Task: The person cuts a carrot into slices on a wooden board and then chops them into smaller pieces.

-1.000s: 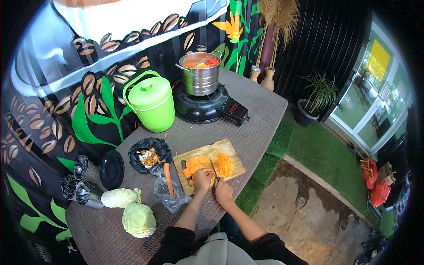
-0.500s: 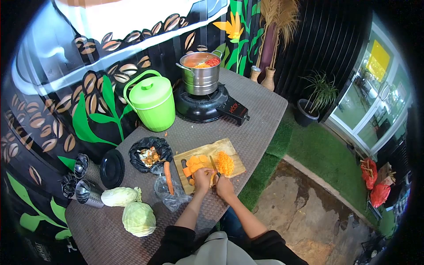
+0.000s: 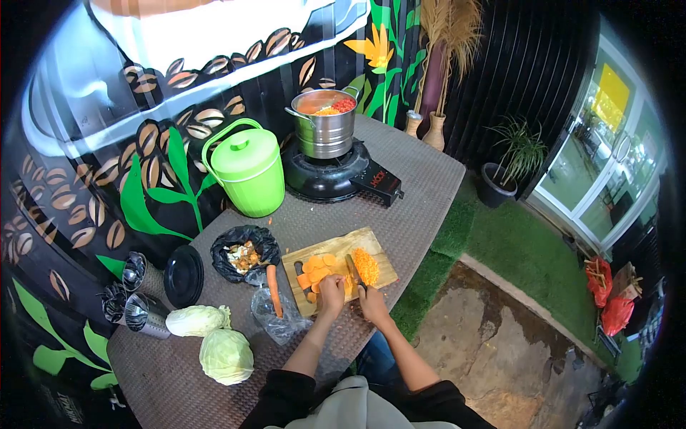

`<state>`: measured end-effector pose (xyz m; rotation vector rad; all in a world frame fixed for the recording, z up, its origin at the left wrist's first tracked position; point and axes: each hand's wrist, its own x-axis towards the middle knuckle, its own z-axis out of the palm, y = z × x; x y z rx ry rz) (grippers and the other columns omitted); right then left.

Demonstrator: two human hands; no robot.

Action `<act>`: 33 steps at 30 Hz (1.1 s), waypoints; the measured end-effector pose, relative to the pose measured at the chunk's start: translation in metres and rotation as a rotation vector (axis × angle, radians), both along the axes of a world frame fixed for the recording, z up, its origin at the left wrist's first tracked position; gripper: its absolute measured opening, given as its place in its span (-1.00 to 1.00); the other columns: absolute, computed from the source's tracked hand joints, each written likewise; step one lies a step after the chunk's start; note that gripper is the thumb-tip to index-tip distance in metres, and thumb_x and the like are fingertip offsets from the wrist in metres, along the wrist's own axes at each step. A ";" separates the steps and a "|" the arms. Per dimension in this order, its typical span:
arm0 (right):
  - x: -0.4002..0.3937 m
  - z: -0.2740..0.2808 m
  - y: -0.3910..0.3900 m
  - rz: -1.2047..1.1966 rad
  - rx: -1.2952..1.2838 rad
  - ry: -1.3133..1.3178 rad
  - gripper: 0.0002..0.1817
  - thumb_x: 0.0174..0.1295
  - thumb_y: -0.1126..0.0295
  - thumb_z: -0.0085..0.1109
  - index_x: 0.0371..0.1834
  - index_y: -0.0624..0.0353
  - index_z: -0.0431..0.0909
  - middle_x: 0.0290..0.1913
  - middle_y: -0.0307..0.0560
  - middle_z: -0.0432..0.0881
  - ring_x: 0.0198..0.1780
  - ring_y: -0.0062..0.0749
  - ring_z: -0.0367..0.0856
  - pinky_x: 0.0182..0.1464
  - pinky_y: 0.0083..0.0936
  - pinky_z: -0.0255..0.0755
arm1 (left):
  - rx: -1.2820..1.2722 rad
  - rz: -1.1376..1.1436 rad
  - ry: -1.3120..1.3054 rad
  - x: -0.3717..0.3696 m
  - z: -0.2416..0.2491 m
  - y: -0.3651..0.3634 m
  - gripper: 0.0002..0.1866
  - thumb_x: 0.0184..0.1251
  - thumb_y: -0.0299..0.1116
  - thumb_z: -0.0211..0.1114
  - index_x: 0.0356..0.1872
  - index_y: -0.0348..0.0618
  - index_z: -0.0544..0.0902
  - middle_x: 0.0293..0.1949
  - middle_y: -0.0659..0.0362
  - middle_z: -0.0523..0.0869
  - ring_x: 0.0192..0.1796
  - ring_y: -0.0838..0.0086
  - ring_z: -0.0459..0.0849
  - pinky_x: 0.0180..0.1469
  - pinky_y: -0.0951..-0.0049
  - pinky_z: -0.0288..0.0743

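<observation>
In the head view my right hand [image 3: 372,304] is closed round the handle of a knife [image 3: 352,269], its blade over the right half of a wooden cutting board [image 3: 382,266]. My left hand [image 3: 331,293] has its fingers bunched down on carrot pieces just left of the blade; the fingertips are partly hidden. Round carrot slices [image 3: 318,263] lie beyond my left hand. A heap of finely diced carrot [image 3: 366,266] sits right of the blade. Left of the board a whole carrot [image 3: 274,290] rests on a clear plastic bag [image 3: 266,314].
A steel pot [image 3: 325,132] with chopped vegetables stands on a black gas stove [image 3: 321,179]. Nearby are a green lidded bucket [image 3: 248,171], a black bag of peelings [image 3: 229,239], black plates [image 3: 184,275], two cabbages [image 3: 226,357] and steel utensil holders [image 3: 146,314]. The table edge [image 3: 429,252] runs along the right.
My right hand and the knife have shifted slightly right, towards the diced heap. My left hand has moved a little, still on the carrot pieces. The whole view has shifted slightly.
</observation>
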<state>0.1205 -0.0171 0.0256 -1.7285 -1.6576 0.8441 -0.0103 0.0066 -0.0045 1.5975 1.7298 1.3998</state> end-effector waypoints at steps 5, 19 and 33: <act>0.005 -0.013 -0.007 0.034 0.018 -0.065 -0.51 0.34 0.15 -0.07 -0.34 0.52 0.52 -0.36 0.53 0.55 -0.21 0.38 0.56 -0.10 0.07 0.41 | -0.103 0.046 -0.011 0.006 -0.001 0.002 -0.89 0.09 -0.53 0.32 -0.41 -0.42 0.66 -0.50 -0.13 0.67 -0.35 0.08 0.69 -0.30 0.28 0.52; -0.008 -0.002 -0.020 0.038 -0.055 -0.250 -0.50 0.38 0.08 -0.15 -0.21 0.42 0.47 -0.30 0.41 0.61 -0.20 0.27 0.60 -0.11 0.03 0.46 | -0.174 0.085 -0.054 0.011 0.004 0.005 -0.85 0.09 -0.51 0.30 -0.31 -0.37 0.70 -0.37 -0.11 0.72 -0.30 0.14 0.73 -0.25 0.31 0.57; -0.004 0.004 -0.022 -0.069 -0.008 0.060 -0.54 0.38 0.17 -0.10 -0.20 0.51 0.47 -0.34 0.56 0.54 -0.19 0.39 0.54 -0.13 0.06 0.39 | -0.083 0.041 0.012 0.015 -0.008 0.019 -0.92 0.00 -0.59 0.32 -0.47 -0.41 0.64 -0.50 -0.15 0.66 -0.38 0.06 0.69 -0.31 0.24 0.53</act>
